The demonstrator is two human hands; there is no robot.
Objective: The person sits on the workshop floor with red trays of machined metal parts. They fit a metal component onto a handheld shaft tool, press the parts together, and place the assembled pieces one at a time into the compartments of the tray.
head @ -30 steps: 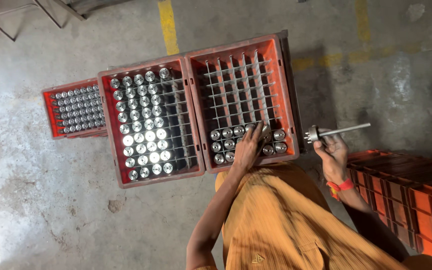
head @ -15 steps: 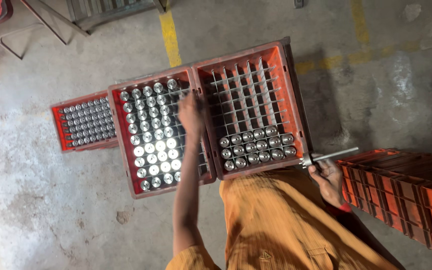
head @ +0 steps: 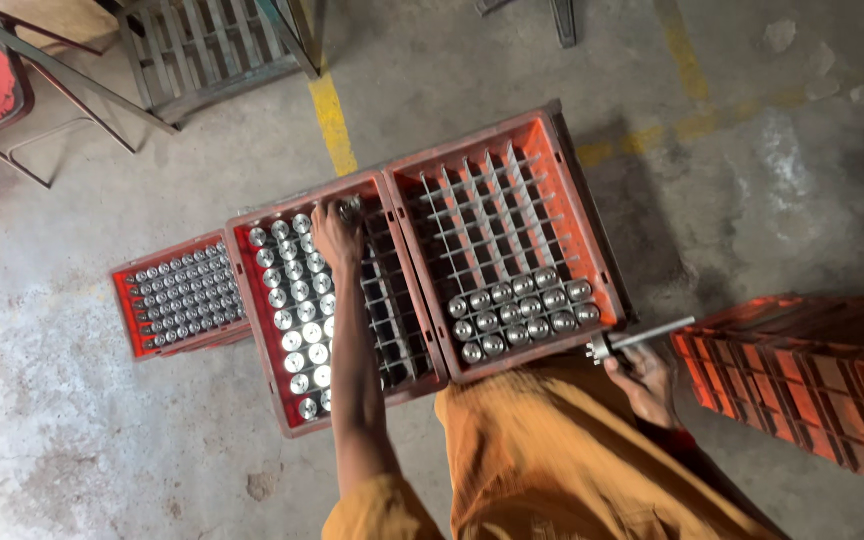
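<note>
L arm: extended fwd, nearly straight, forearm bare, orange sleeve at upper arm.
L hand [head: 337,232]: palm down, back of hand to camera, fingers curled downward at far end of reach; fingertips hidden, can't tell if closed on anything.
R arm: bent, kept close to torso, low at R side.
R hand [head: 644,372]: fingers wrapped, closed grip, thumb side up, knuckles partly in shadow.
R wrist: red band visible just behind the hand.
Hands: well apart, L far fwd, R near body.
</note>
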